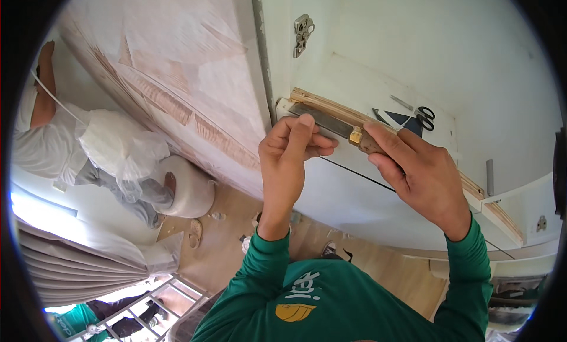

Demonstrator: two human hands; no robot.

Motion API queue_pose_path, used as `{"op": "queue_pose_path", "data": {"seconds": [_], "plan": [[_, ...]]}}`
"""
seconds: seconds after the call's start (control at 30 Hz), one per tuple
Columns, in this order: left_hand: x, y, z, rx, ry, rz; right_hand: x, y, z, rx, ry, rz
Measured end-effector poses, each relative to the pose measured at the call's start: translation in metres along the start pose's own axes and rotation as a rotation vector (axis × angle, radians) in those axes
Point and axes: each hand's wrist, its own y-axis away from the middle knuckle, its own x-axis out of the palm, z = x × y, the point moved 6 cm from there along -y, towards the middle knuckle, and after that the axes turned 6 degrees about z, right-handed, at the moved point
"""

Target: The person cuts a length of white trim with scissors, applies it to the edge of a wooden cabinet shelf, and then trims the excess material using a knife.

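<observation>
My right hand is closed round the brown handle of a chisel, just behind its brass-coloured ferrule. The broad grey blade lies along a raw wooden strip on the front edge of a white cabinet. Near the blade's far end, the thumb of my left hand presses on it, with the fingers curled beneath. Inside the cabinet, beyond my right hand, lie black-handled scissors and a dark piece of sheet material, its kind unclear.
A metal hinge plate sticks out from the cabinet's inner side. To the left rises a large panel with pinkish smears. A person in white is beside a pale round drum. Below are a ladder and another person in green.
</observation>
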Motion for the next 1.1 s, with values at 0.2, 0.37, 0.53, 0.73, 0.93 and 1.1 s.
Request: {"op": "queue_pose_path", "data": {"seconds": [0.2, 0.37, 0.53, 0.73, 0.93, 1.1], "plan": [[0.002, 0.003, -0.001, -0.026, -0.044, -0.007, -0.005, -0.001, -0.004, -0.006, 0.019, 0.033], [0.003, 0.003, -0.003, -0.008, -0.058, -0.006, -0.005, 0.004, -0.009, 0.0, 0.027, 0.039], [0.001, 0.002, -0.004, 0.006, -0.068, -0.009, -0.005, -0.004, -0.007, -0.027, 0.008, 0.043], [0.0, 0.001, -0.003, 0.024, -0.052, -0.012, -0.006, -0.014, -0.002, -0.069, -0.006, 0.029], [0.001, 0.002, 0.0, 0.002, -0.004, -0.003, -0.008, -0.016, -0.002, -0.046, -0.02, 0.059], [-0.001, 0.002, 0.005, 0.033, 0.007, 0.006, -0.014, -0.015, 0.0, -0.062, -0.024, 0.03]]}}
